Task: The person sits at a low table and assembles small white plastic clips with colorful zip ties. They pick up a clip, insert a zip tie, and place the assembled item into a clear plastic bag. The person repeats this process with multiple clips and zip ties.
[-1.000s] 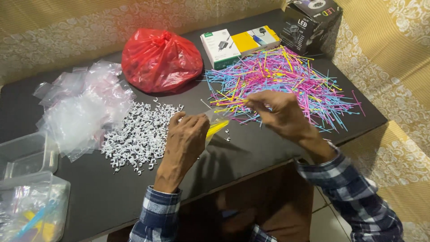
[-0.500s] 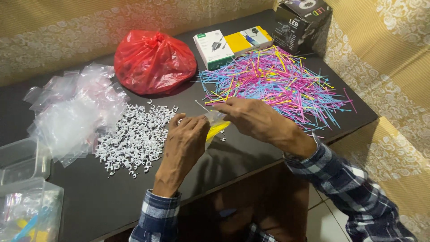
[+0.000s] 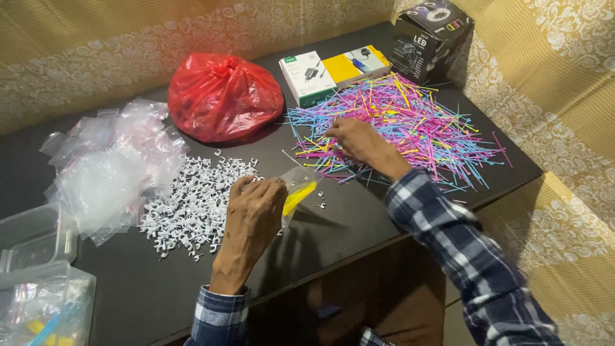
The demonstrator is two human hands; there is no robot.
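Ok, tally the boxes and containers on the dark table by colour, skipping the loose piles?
White-and-green flat cardboard box: 1
Yellow flat cardboard box: 1
Black cardboard box: 1
Clear plastic containers: 2
Tied red plastic bag: 1
Total: 6

Small clear bag (image 3: 296,187) w/ yellow ties inside, tilted above table; colourful cable-tie pile (image 3: 403,125) spread at right.

Left hand (image 3: 253,211) curled, fingers pinched; right hand (image 3: 355,138) outstretched, palm down.

free: bare tabletop (image 3: 359,211) along near edge | blocked left: white clip pile (image 3: 192,202) | blocked right: coloured ties (image 3: 403,122) | rear: red bag (image 3: 221,96), boxes (image 3: 333,74)
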